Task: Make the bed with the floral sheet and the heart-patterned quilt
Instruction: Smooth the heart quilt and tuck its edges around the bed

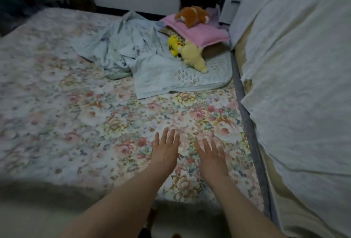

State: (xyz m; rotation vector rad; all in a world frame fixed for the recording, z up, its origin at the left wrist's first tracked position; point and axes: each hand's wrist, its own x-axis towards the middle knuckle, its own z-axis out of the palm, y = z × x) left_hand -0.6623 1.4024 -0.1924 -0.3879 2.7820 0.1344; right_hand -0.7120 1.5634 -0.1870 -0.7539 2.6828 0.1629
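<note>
Both hands lie flat on the floral sheet (91, 116) near the foot of the bed. The left hand (166, 151) and right hand (211, 158) are side by side, fingers straight, slightly spread, holding nothing. The sheet covers the mattress. Farther up, the pale blue quilt (133, 51) sits crumpled in a heap near the head end. Against it lie a yellow plush (175, 45) and a cream plush (193, 56). Beyond them is a pink pillow (207, 33), with a brown plush (192, 16) on top.
</note>
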